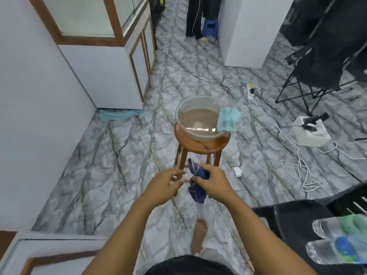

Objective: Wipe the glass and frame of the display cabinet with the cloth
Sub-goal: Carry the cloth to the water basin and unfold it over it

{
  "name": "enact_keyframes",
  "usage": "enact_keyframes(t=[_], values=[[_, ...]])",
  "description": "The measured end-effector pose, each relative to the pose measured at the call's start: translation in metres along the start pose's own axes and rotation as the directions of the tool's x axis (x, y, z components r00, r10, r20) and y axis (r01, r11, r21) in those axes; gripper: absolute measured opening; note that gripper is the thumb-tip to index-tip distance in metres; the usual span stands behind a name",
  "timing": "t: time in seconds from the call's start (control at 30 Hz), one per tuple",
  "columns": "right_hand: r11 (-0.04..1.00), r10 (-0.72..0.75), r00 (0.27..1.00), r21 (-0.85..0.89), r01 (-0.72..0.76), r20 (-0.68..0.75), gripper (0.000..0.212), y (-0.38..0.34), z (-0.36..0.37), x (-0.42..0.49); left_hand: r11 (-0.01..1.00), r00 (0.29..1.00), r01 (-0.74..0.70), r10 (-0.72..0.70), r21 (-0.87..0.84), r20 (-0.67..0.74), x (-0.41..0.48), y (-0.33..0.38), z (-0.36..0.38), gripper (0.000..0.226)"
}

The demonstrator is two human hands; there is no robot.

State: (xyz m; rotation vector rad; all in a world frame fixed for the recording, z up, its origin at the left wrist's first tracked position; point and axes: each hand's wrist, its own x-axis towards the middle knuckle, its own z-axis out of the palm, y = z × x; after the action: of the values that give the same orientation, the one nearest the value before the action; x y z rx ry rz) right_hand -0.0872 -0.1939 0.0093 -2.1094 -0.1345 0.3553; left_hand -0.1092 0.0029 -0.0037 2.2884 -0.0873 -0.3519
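Blue cloth (196, 180) hanging lengthwise downward, right hand (213, 182) gripping

Marble-veined floor (123, 159) (grey); white walls (35, 120); wooden stool (200, 144)

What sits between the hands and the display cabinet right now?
In the head view, only bare marble floor lies between the hands, left and right gripping the dark blue cloth, and the display cabinet.
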Motion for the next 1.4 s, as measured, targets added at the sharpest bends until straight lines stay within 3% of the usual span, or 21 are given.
enact_keyframes(t=[0.27, 0.43, 0.63, 0.8, 0.93, 1.07, 1.17, 1.3, 1.4], values=[[0.995, -0.066, 0.987, -0.068, 0.076, 0.148, 0.008, -0.001, -0.050, 0.123, 0.964, 0.993, 0.074, -0.094, -0.255, -0.068, 0.122, 0.028, -0.012, 0.027], [0.995, -0.034, 0.989, -0.089, 0.048, 0.146, 0.020, -0.012, -0.066, 0.171, 0.924, 0.987, 0.089, -0.132, -0.372, -0.091, 0.179, 0.034, -0.022, 0.030], [0.995, 0.062, 0.998, -0.080, -0.063, -0.005, 0.039, -0.028, -0.073, 0.204, 0.923, 0.994, 0.090, -0.107, -0.373, -0.025, 0.225, 0.040, -0.041, 0.021], [0.986, 0.078, 0.997, -0.150, -0.074, 0.022, 0.024, -0.031, -0.074, 0.224, 0.929, 0.994, 0.102, -0.105, -0.356, 0.009, 0.252, 0.031, -0.049, 0.022], [0.985, 0.043, 0.999, -0.169, -0.045, -0.014, 0.018, -0.028, -0.078, 0.231, 0.943, 0.995, 0.098, -0.085, -0.319, 0.054, 0.273, 0.023, -0.055, 0.010], [0.987, 0.074, 0.996, -0.136, -0.081, -0.055, 0.034, -0.018, -0.091, 0.235, 0.941, 0.991, 0.045, 0.000, -0.334, 0.134, 0.280, 0.026, -0.060, 0.007], [0.994, 0.080, 0.997, -0.073, -0.081, -0.014, 0.047, -0.016, -0.104, 0.240, 0.909, 0.992, 0.081, -0.034, -0.408, 0.122, 0.279, 0.028, -0.060, 0.006], [0.998, 0.067, 0.998, -0.004, -0.067, 0.011, 0.040, -0.012, -0.119, 0.243, 0.877, 0.992, 0.129, -0.113, -0.463, 0.062, 0.275, 0.023, -0.059, 0.004], [0.999, 0.035, 0.999, 0.037, -0.036, 0.042, 0.034, -0.012, -0.125, 0.242, 0.876, 0.991, 0.124, -0.091, -0.467, 0.094, 0.272, 0.028, -0.065, 0.010]])
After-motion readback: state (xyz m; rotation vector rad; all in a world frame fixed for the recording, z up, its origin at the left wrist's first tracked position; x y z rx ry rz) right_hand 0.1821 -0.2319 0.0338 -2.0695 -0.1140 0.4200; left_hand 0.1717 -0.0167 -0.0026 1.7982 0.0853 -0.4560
